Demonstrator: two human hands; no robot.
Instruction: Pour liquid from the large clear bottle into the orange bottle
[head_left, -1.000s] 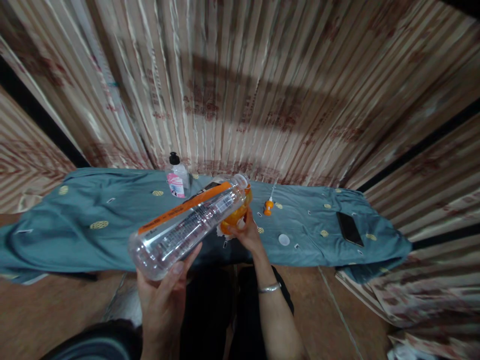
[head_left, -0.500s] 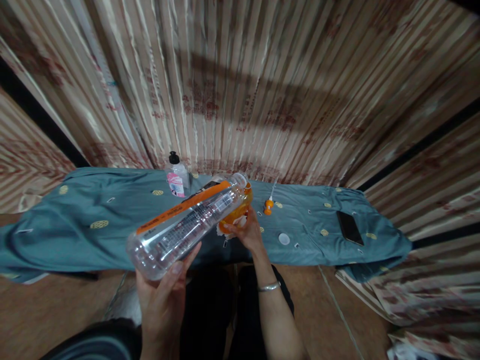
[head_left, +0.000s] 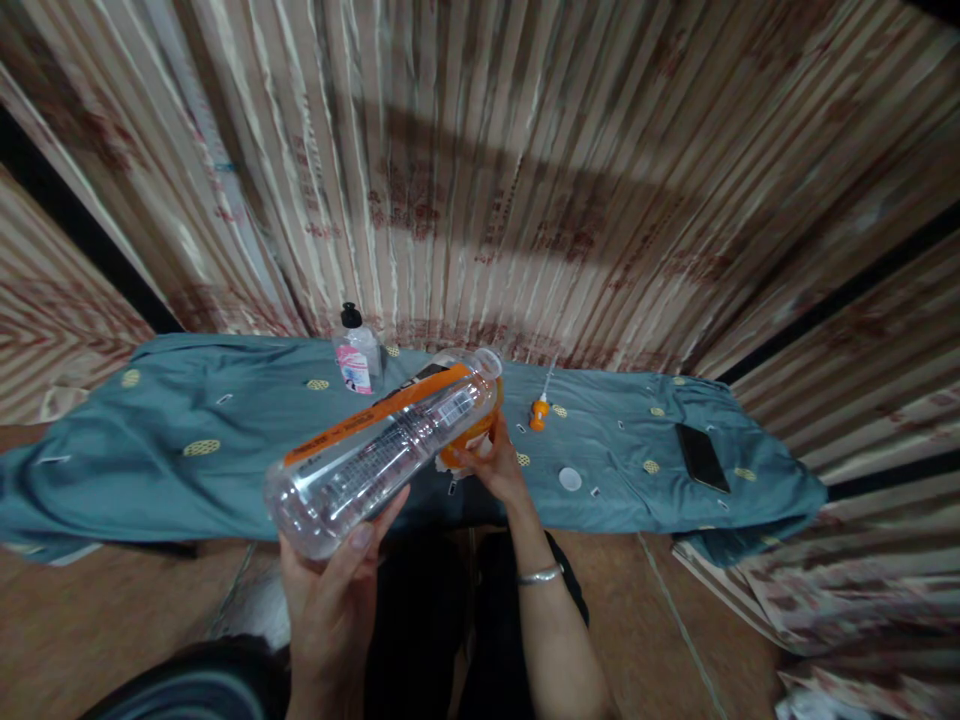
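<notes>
My left hand (head_left: 330, 590) grips the base of a large clear plastic bottle (head_left: 382, 450) with an orange label stripe. The bottle is tilted, its open mouth pointing away and resting over a small orange container (head_left: 469, 437). My right hand (head_left: 495, 468), a silver bangle on its wrist, holds that orange container just above the teal cloth (head_left: 187, 440). The bottle looks nearly empty of liquid.
On the cloth stand a small pump bottle with a pink label (head_left: 355, 355), an orange nozzle cap with a thin tube (head_left: 538, 412), a white bottle cap (head_left: 570, 479) and a black phone (head_left: 702, 456). A striped curtain (head_left: 480, 180) hangs behind. Brown floor tiles lie below.
Both hands with the bottle and orange container have stayed nearly in place; the view shifted slightly to the left and up.
</notes>
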